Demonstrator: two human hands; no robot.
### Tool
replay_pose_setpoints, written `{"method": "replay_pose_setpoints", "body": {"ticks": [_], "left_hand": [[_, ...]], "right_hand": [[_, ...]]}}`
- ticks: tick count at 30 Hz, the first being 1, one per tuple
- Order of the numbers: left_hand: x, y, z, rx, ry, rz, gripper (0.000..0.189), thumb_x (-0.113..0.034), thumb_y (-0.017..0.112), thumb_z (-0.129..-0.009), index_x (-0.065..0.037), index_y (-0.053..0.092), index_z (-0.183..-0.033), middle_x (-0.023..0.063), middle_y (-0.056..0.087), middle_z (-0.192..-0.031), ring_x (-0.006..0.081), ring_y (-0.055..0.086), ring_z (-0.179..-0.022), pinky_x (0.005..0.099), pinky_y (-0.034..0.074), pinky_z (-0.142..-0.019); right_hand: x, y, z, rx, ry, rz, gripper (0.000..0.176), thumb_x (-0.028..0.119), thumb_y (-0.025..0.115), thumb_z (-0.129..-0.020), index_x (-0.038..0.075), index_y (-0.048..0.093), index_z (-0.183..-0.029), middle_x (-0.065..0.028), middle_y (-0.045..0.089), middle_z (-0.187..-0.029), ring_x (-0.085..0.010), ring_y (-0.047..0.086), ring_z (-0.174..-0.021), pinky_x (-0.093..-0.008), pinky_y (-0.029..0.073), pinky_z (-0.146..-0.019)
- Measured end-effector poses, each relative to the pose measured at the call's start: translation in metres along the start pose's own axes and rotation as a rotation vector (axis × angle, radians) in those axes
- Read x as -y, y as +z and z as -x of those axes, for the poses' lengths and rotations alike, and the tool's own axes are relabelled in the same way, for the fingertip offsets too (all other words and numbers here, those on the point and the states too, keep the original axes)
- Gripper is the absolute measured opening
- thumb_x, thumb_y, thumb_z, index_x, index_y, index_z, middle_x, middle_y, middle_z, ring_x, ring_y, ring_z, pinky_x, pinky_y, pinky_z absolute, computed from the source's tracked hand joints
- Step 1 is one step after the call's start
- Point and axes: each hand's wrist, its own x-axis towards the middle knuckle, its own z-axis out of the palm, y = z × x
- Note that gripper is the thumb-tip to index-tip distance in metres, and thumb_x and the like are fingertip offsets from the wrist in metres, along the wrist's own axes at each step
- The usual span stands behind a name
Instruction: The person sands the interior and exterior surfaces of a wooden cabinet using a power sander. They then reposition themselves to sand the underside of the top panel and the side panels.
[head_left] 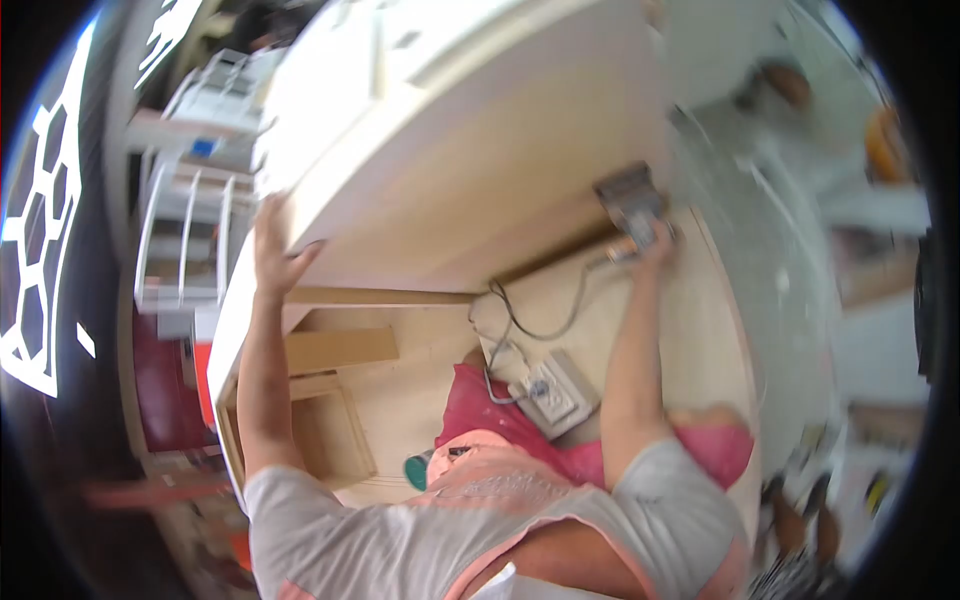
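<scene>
My left hand [274,248] holds the near left edge of a large pale wooden panel [480,180], thumb on the inner face and fingers around the edge. The panel stands tilted over the wooden cabinet I sit on. My right hand [655,247] grips a corded hand tool [630,197] with a flat, dark rectangular head. Its head is close to the panel's lower right part; blur hides whether they touch. A grey cord [572,322] runs from the tool toward a white box [558,392] beside my legs.
An open compartment [335,430] with a wooden frame lies in the cabinet at the left. A green round object [418,471] is by my waist. White metal racks [185,240] stand beyond the left side. Brown shoes [808,525] rest on the floor at right.
</scene>
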Motion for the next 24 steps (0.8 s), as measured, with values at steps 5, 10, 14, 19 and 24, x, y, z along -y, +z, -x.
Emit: {"method": "replay_pose_setpoints", "body": {"ticks": [5, 10, 14, 19, 24], "left_hand": [[0.009, 0.012, 0.0, 0.001, 0.075, 0.074, 0.083, -0.038, 0.073, -0.07, 0.003, 0.036, -0.132, 0.0227, 0.042, -0.132, 0.0367, 0.039, -0.124, 0.0442, 0.03, -0.103], [0.008, 0.007, 0.002, 0.023, 0.092, -0.037, 0.083, -0.048, 0.068, -0.075, 0.002, 0.036, -0.133, 0.0217, 0.043, -0.131, 0.0372, 0.039, -0.124, 0.0445, 0.032, -0.102], [0.012, 0.006, 0.002, 0.008, 0.092, -0.062, 0.086, -0.056, 0.064, -0.075, 0.002, 0.037, -0.132, 0.0207, 0.044, -0.13, 0.0366, 0.04, -0.123, 0.0442, 0.033, -0.101], [0.013, 0.006, 0.001, 0.034, 0.126, -0.111, 0.084, -0.059, 0.06, -0.076, 0.001, 0.037, -0.132, 0.0209, 0.043, -0.131, 0.0373, 0.04, -0.123, 0.0457, 0.032, -0.101], [0.012, 0.005, 0.002, 0.069, 0.088, -0.138, 0.081, -0.056, 0.057, -0.079, 0.0, 0.035, -0.134, 0.0216, 0.04, -0.133, 0.0383, 0.037, -0.124, 0.0475, 0.03, -0.102]], "right_hand": [[0.06, 0.029, 0.031, -0.228, -0.112, 0.202, 0.042, 0.015, 0.066, -0.066, -0.001, 0.052, -0.102, -0.009, 0.056, -0.091, -0.0233, 0.055, -0.082, -0.0331, 0.044, -0.075], [0.064, 0.027, -0.007, -0.281, -0.183, 0.088, 0.047, 0.017, 0.068, -0.063, -0.002, 0.051, -0.102, -0.0118, 0.058, -0.095, -0.0257, 0.055, -0.087, -0.0331, 0.044, -0.079], [0.071, 0.035, 0.042, -0.253, -0.068, 0.408, 0.049, 0.025, 0.071, -0.059, 0.002, 0.054, -0.099, -0.0137, 0.059, -0.095, -0.0262, 0.056, -0.089, -0.0346, 0.044, -0.079], [0.017, 0.041, 0.098, -0.188, -0.082, 0.382, 0.048, 0.029, 0.072, -0.056, 0.004, 0.054, -0.093, -0.0144, 0.059, -0.092, -0.0282, 0.058, -0.087, -0.0363, 0.045, -0.077], [0.033, 0.041, 0.095, -0.227, -0.031, 0.417, 0.05, 0.029, 0.071, -0.056, 0.003, 0.053, -0.094, -0.0153, 0.059, -0.091, -0.0291, 0.058, -0.087, -0.0373, 0.046, -0.077]]}}
